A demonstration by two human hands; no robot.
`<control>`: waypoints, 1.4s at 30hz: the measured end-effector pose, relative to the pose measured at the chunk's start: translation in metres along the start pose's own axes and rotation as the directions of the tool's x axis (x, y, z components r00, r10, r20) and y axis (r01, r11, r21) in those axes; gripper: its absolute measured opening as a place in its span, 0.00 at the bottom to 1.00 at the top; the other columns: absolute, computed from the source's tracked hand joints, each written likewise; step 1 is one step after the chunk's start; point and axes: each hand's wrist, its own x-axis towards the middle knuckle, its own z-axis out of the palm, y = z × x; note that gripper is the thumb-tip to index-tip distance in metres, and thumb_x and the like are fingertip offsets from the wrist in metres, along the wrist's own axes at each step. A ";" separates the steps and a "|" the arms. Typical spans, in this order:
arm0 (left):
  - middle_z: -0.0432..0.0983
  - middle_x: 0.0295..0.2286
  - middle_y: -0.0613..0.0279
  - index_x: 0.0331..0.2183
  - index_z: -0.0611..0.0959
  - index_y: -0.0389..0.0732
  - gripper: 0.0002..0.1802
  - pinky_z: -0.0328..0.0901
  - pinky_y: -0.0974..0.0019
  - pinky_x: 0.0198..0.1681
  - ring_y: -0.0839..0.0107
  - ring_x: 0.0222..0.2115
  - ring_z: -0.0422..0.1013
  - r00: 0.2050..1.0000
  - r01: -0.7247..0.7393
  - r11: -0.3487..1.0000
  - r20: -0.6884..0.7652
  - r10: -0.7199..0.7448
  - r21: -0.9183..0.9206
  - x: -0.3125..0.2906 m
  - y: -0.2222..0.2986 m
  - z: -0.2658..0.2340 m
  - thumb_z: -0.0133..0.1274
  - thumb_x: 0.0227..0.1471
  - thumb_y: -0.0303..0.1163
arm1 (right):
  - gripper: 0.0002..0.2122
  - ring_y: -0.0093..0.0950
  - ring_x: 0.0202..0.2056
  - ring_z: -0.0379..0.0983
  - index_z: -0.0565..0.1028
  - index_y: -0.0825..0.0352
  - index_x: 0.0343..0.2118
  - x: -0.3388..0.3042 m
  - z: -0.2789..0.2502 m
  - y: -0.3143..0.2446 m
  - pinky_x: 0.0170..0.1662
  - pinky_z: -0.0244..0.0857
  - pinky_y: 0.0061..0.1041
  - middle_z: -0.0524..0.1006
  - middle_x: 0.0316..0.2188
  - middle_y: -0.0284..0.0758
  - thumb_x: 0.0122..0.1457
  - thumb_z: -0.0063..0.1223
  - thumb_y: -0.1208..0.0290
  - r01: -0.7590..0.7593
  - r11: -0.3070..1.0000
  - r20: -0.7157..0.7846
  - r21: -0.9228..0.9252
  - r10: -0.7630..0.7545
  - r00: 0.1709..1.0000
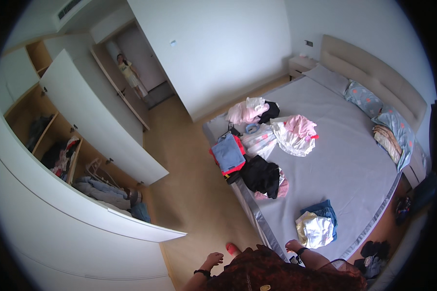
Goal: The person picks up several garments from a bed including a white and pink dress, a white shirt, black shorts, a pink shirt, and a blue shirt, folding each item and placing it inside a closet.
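Note:
My left hand (215,259) hangs over the floor beside the bed, its fingers curled in with nothing seen in them. My right hand (293,246) is at the bed's near edge, also curled and apparently holding nothing. It is close to a small stack of folded clothes, where a shiny white garment (318,231) lies on top of blue denim (327,209). Farther along the bed's left side lie a black garment (260,174), a folded blue garment (229,153) on something red, and heaps of white and pink clothes (296,138).
The bed (330,160) has a grey cover and pillows (364,99) at its headboard. To the left stands an open wardrobe (77,177) with clothes inside; its white door (99,121) juts into the walkway. A person (128,72) stands in the far doorway. Dark items lie on the floor at right.

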 end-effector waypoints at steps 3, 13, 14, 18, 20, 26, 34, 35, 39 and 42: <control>0.77 0.31 0.62 0.39 0.78 0.42 0.18 0.68 0.70 0.26 0.71 0.29 0.76 0.999 0.017 1.000 -0.032 -0.018 -0.015 0.003 -0.010 -0.005 0.52 0.49 0.42 | 0.08 0.37 0.30 0.75 0.77 0.58 0.20 0.003 -0.011 -0.008 0.32 0.68 0.37 0.77 0.24 0.34 0.42 0.56 0.60 0.048 0.998 -0.029 -0.033 -0.049 0.998; 0.77 0.29 0.64 0.38 0.79 0.42 0.17 0.67 0.72 0.23 0.74 0.26 0.75 1.000 0.011 0.999 -0.027 -0.012 -0.035 0.002 -0.006 -0.004 0.52 0.48 0.41 | 0.09 0.36 0.28 0.75 0.76 0.59 0.20 0.014 -0.012 -0.014 0.29 0.68 0.36 0.77 0.24 0.34 0.44 0.55 0.59 -0.149 0.965 0.021 0.218 0.148 0.989; 0.77 0.29 0.64 0.38 0.79 0.42 0.17 0.67 0.72 0.23 0.74 0.26 0.75 0.999 0.012 0.999 -0.031 -0.014 -0.040 0.004 -0.007 -0.005 0.52 0.48 0.41 | 0.09 0.36 0.28 0.75 0.76 0.59 0.20 0.017 -0.014 -0.013 0.29 0.68 0.36 0.77 0.24 0.34 0.44 0.55 0.59 -0.143 0.966 0.023 0.215 0.142 0.990; 0.77 0.32 0.62 0.40 0.77 0.42 0.18 0.68 0.69 0.27 0.70 0.29 0.76 1.000 -0.006 1.000 0.003 0.007 -0.023 0.010 -0.011 -0.005 0.51 0.50 0.42 | 0.12 0.36 0.27 0.74 0.76 0.58 0.22 0.012 -0.006 -0.002 0.28 0.67 0.37 0.76 0.23 0.34 0.42 0.56 0.54 0.141 0.987 -0.070 -0.072 -0.146 0.987; 0.77 0.32 0.62 0.40 0.77 0.42 0.18 0.69 0.69 0.27 0.70 0.29 0.76 1.000 -0.013 0.998 0.011 0.013 -0.062 0.009 -0.010 -0.004 0.51 0.50 0.43 | 0.13 0.37 0.27 0.74 0.75 0.58 0.22 0.016 0.001 0.003 0.28 0.67 0.38 0.76 0.22 0.34 0.42 0.57 0.54 0.127 0.990 -0.072 -0.060 -0.131 0.989; 0.77 0.32 0.61 0.41 0.77 0.42 0.19 0.69 0.69 0.27 0.70 0.30 0.76 1.000 -0.012 1.000 0.013 0.011 0.020 0.003 0.000 -0.002 0.50 0.50 0.43 | 0.13 0.37 0.28 0.74 0.74 0.59 0.21 0.001 0.009 0.008 0.28 0.67 0.36 0.75 0.21 0.35 0.43 0.57 0.53 0.192 0.977 -0.091 -0.089 -0.200 0.976; 0.78 0.31 0.62 0.40 0.77 0.42 0.18 0.69 0.70 0.26 0.71 0.28 0.77 0.999 -0.032 0.998 0.000 0.032 0.047 0.013 -0.006 0.000 0.50 0.49 0.42 | 0.11 0.37 0.26 0.74 0.75 0.58 0.21 0.012 -0.021 0.000 0.26 0.67 0.35 0.74 0.20 0.35 0.45 0.56 0.56 0.250 0.957 -0.122 -0.144 -0.268 0.956; 0.78 0.31 0.62 0.40 0.77 0.42 0.18 0.69 0.70 0.26 0.71 0.27 0.77 0.998 -0.063 0.997 0.011 0.063 0.050 0.012 -0.004 0.002 0.50 0.49 0.42 | 0.11 0.36 0.27 0.74 0.74 0.58 0.21 0.011 -0.019 0.003 0.26 0.67 0.35 0.75 0.20 0.35 0.45 0.56 0.56 0.241 0.962 -0.087 -0.131 -0.253 0.964; 0.78 0.30 0.62 0.40 0.78 0.42 0.17 0.69 0.71 0.24 0.72 0.26 0.77 0.998 -0.055 0.998 0.007 0.055 0.028 0.012 -0.009 0.003 0.50 0.49 0.41 | 0.12 0.37 0.27 0.74 0.73 0.58 0.20 0.012 -0.017 0.003 0.27 0.67 0.37 0.75 0.22 0.34 0.43 0.58 0.55 0.274 0.956 -0.098 -0.104 -0.284 0.954; 0.78 0.30 0.62 0.40 0.78 0.41 0.18 0.69 0.71 0.23 0.72 0.26 0.77 0.998 -0.056 0.998 0.009 0.056 0.022 0.015 -0.013 0.001 0.50 0.49 0.41 | 0.13 0.36 0.27 0.74 0.74 0.59 0.20 0.014 -0.016 0.005 0.28 0.68 0.36 0.75 0.22 0.34 0.43 0.58 0.55 0.317 0.943 -0.131 -0.098 -0.328 0.936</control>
